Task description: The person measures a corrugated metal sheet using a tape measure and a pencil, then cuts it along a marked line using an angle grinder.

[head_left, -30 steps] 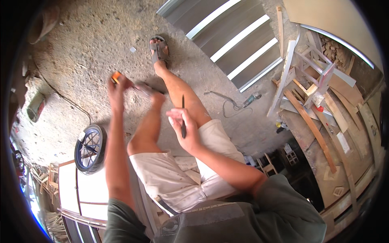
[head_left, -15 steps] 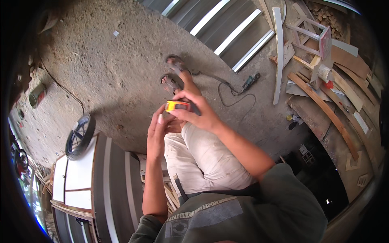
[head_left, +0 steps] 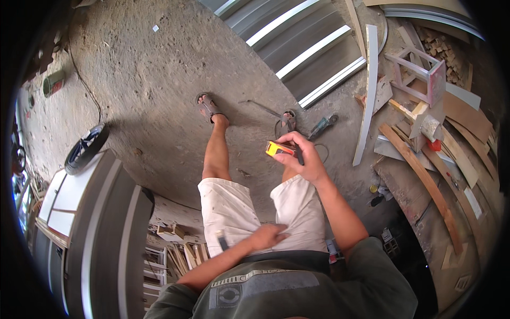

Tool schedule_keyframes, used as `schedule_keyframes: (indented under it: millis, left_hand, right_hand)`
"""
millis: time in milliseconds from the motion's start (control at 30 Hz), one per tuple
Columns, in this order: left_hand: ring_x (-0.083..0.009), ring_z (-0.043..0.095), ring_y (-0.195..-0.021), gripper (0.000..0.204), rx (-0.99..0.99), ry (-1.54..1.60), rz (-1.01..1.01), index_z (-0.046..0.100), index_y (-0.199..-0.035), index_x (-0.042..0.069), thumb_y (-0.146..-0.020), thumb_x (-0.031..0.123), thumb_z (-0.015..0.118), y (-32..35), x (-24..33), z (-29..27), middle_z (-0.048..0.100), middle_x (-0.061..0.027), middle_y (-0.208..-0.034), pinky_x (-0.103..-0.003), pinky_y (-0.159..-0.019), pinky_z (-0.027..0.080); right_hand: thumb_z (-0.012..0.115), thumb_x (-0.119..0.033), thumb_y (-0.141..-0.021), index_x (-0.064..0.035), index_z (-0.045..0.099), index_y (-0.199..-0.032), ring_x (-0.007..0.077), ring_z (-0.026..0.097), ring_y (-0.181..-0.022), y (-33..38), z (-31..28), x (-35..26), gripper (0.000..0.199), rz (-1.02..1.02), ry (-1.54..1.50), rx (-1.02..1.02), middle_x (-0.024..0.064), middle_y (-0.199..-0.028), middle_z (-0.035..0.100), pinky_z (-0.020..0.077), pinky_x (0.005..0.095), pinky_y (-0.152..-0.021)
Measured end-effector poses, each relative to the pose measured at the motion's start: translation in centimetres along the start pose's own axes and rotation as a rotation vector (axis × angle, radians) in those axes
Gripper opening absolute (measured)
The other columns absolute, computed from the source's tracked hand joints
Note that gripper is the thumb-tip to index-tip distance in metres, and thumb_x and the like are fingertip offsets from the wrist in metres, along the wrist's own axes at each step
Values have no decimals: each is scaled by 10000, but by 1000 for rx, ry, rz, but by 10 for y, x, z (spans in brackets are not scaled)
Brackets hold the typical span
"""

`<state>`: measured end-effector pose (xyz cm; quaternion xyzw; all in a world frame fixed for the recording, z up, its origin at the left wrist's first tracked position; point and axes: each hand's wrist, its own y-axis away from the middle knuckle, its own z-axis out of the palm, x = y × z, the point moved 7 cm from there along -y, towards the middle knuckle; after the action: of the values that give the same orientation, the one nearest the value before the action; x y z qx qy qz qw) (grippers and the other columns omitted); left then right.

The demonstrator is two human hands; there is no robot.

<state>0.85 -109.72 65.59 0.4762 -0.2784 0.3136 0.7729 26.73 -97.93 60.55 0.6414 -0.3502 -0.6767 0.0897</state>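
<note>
My right hand (head_left: pixel 302 157) is wrapped round a yellow, red and black tape measure (head_left: pixel 280 149), held out above my right knee. A dark piece sticks out beneath its fingers, too covered to name. Across the front of my pale shorts (head_left: pixel 228 199) lies my left hand (head_left: pixel 267 236), its fingers stretched toward the right with nothing visible in them. By the left forearm, a dark strip with a pale end (head_left: pixel 221 240) shows at the hip. Beyond the right hand, a green angle grinder (head_left: pixel 323 127) rests on the floor next to my right foot, its cord partly hidden.
Ribbed metal panels (head_left: pixel 297 42) lie at the far side. To the right are a curved plank (head_left: pixel 425 181), a small wooden frame (head_left: pixel 419 69) and several offcuts. A wheel (head_left: pixel 86 149) leans on a white-topped cabinet (head_left: pixel 74 186) at left. A cord (head_left: pixel 79 80) crosses the floor.
My left hand has left the tape measure and come down to the shorts. The right hand has carried the tape measure to the right. My feet have moved apart.
</note>
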Motion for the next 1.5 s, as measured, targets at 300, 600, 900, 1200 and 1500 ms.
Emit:
schedule_keyframes:
  millis: [300, 600, 900, 1200, 1500]
  left_hand:
    - [-173, 629, -1200, 561, 440, 627, 112, 531, -1473, -40, -986, 158, 726, -209, -29, -192, 670, -132, -1337, -337, -1038, 510]
    - [-135, 691, -962, 278, 647, 379, 125, 742, -1104, -18, -926, 188, 801, -400, -177, -313, 758, -81, -989, -290, -840, 542]
    - [-171, 741, -841, 283, 988, 482, 118, 688, -1122, -37, -924, 135, 795, -513, -300, -365, 772, -116, -927, -296, -768, 556]
    - [-133, 707, -818, 208, 1137, 517, 348, 713, -1049, 1, -919, 130, 812, -532, -313, -354, 757, -70, -886, -276, -734, 524]
    - [-133, 692, -771, 270, 1196, 510, 446, 638, -1029, 9, -889, 116, 843, -552, -303, -370, 723, -73, -881, -249, -659, 500]
  right_hand:
    - [920, -288, -763, -69, 637, -1120, 317, 703, -976, -40, -76, 126, 505, -153, 566, -367, 131, -1050, 683, 556, 399, -849]
    - [881, -226, -792, -72, 625, -1140, 294, 679, -950, -220, -160, 285, 459, -426, 816, -398, 105, -1024, 653, 542, 395, -846]
    - [837, -125, -785, -99, 589, -1239, 321, 590, -1156, -312, -250, 423, 518, -743, 1271, 12, 91, -1173, 638, 477, 455, -990]
    - [823, -86, -773, -107, 614, -1265, 298, 539, -1271, -306, -266, 448, 535, -948, 1195, 244, 57, -1370, 620, 429, 471, -1108]
    - [749, -32, -835, -100, 610, -1243, 300, 532, -1307, -315, -268, 452, 436, -977, 1225, 441, 78, -1391, 619, 390, 514, -1160]
